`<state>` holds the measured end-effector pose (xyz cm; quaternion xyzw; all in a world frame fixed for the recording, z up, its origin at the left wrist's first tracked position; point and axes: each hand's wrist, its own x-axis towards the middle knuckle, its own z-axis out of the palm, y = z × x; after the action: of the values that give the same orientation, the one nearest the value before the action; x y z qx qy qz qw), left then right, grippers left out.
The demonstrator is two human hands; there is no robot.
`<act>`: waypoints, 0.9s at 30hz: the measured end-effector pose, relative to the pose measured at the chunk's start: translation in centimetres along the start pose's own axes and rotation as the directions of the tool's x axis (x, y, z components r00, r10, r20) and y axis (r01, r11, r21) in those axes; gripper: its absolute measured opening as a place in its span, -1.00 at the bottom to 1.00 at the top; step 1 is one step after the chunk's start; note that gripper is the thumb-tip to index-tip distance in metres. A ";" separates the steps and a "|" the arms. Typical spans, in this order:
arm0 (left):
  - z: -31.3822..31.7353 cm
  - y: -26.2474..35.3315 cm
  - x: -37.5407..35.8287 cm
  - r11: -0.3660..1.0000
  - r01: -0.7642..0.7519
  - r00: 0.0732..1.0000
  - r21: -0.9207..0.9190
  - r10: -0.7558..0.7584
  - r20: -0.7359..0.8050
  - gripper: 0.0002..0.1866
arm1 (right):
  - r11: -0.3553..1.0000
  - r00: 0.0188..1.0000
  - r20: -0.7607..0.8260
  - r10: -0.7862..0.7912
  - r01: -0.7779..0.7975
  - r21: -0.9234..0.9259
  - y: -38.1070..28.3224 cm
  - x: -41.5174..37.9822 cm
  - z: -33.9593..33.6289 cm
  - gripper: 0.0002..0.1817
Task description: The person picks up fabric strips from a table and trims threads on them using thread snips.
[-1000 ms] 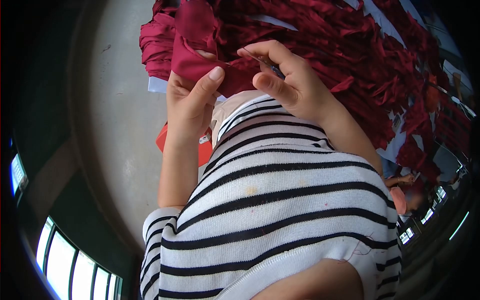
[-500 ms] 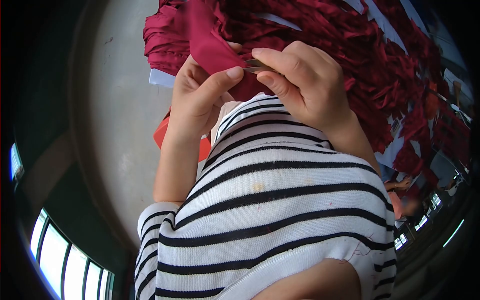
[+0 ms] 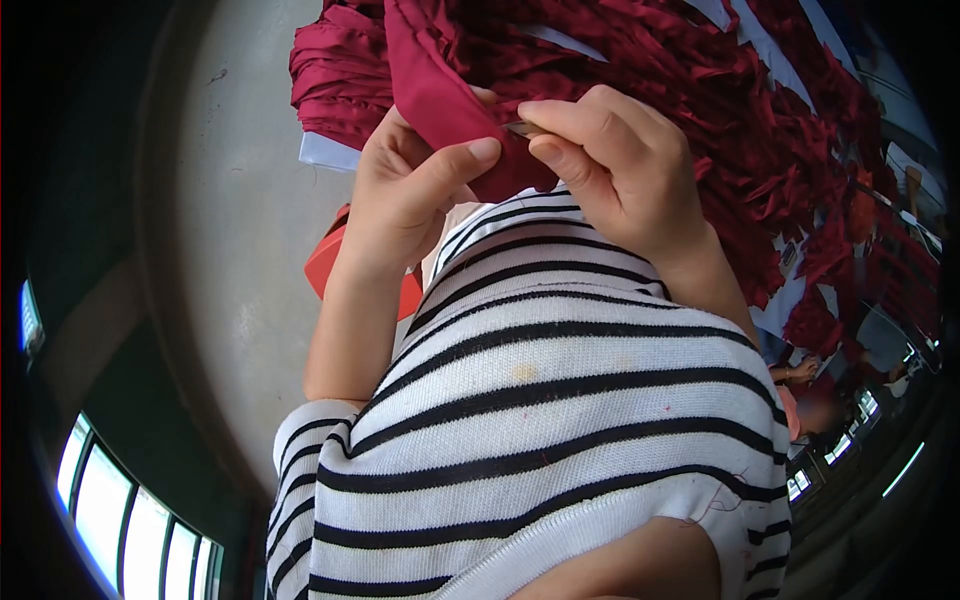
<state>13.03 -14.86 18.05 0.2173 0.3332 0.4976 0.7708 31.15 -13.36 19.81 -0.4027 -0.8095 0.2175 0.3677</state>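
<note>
A dark red strip of fabric (image 3: pixel 435 90) runs down between my two hands. My left hand (image 3: pixel 415 185) is closed on it, thumb on the near face and fingers behind. In my right hand (image 3: pixel 625 160), thumb and forefinger pinch a small pair of thread snips (image 3: pixel 524 128). Only the short metal tip of the snips shows, close to the strip's right edge; the rest is hidden in the hand. At this moment the blades look closed together.
Heaps of the same red fabric (image 3: pixel 700 110) spread ahead and to the right. A folded red stack (image 3: pixel 340 75) lies on a white surface (image 3: pixel 328 152) at left. A red-orange object (image 3: pixel 325 262) is beside my left forearm. Another person's hand (image 3: pixel 803 370) shows at far right.
The snips' blades stood apart before and now look closed. Both hands have shifted slightly right and the strip has moved with them.
</note>
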 end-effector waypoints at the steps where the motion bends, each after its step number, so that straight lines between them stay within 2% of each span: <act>1: 0.1 -0.1 0.0 1.000 -0.022 1.000 -0.005 0.022 0.004 -0.73 | 0.995 0.999 -0.017 0.046 -0.044 0.091 0.0 -0.1 0.1 -0.77; 4: 0.0 -0.5 0.0 0.995 -0.101 0.995 -0.015 0.102 0.020 -0.79 | 0.933 0.973 -0.096 0.212 -0.173 0.315 -0.1 -0.3 0.1 -0.75; 5: -0.1 -0.7 0.0 0.991 -0.135 0.990 -0.013 0.136 0.031 -0.81 | 0.892 0.967 -0.137 0.215 -0.138 0.430 0.0 -0.2 0.4 -0.73; 9: -1.0 -0.7 0.0 0.973 -0.225 0.969 0.056 0.218 0.117 -0.92 | 0.853 0.941 -0.026 0.339 -0.295 0.431 -0.2 -0.2 -0.4 -0.74; 12: -1.1 -0.8 0.4 0.932 -0.348 0.926 0.105 0.323 0.196 -0.94 | 0.812 0.897 0.085 0.434 -0.430 0.394 -1.3 -0.2 -0.7 -0.75; 13: -1.1 -0.7 0.4 0.931 -0.345 0.926 0.123 0.315 0.209 -0.94 | 0.836 0.901 0.120 0.417 -0.432 0.339 -1.6 0.0 -1.0 -0.77; 16: -1.2 -0.4 0.4 0.923 -0.352 0.920 0.153 0.311 0.239 -0.94 | 0.847 0.911 0.133 0.391 -0.412 0.336 -1.5 -0.1 -0.7 -0.65; 19: -1.1 -0.5 0.4 0.927 -0.358 0.915 0.115 0.323 0.244 -0.89 | 0.829 0.908 0.266 0.325 -0.409 0.382 -1.2 0.1 -1.5 -0.49; 20: -0.9 -0.2 0.1 0.936 -0.339 0.921 0.094 0.310 0.234 -0.87 | 0.777 0.814 0.446 0.373 -0.537 0.330 -1.6 0.7 -2.7 -0.40; 22: -1.5 0.7 0.1 0.954 -0.301 0.917 0.022 0.282 0.283 -0.81 | 0.832 0.885 0.415 0.212 -0.386 0.398 -0.4 -0.4 -1.3 -0.58; 23: -1.7 1.5 0.1 0.949 -0.314 0.907 -0.026 0.308 0.286 -0.76 | 0.845 0.829 0.499 0.252 -0.440 0.303 0.0 -0.6 -1.3 -0.66; 24: -2.4 2.7 0.6 0.949 -0.274 0.884 -0.154 0.312 0.347 -0.80 | 0.848 0.761 0.575 0.300 -0.489 0.205 0.4 -0.7 -1.5 -0.72; 25: -2.5 4.5 1.1 0.951 -0.286 0.873 -0.120 0.310 0.376 -0.83 | 0.873 0.783 0.526 0.333 -0.466 0.142 0.9 -1.1 -1.8 -0.75; 27: -3.7 7.7 1.8 0.912 -0.410 0.852 -0.005 0.385 0.355 -0.82 | 0.879 0.775 0.464 0.429 -0.477 -0.017 2.5 -2.4 -3.1 -0.77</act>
<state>6.08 -10.00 20.13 0.3932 0.1568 0.5873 0.6898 35.76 -13.70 19.12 -0.5042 -0.7393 0.4286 0.1246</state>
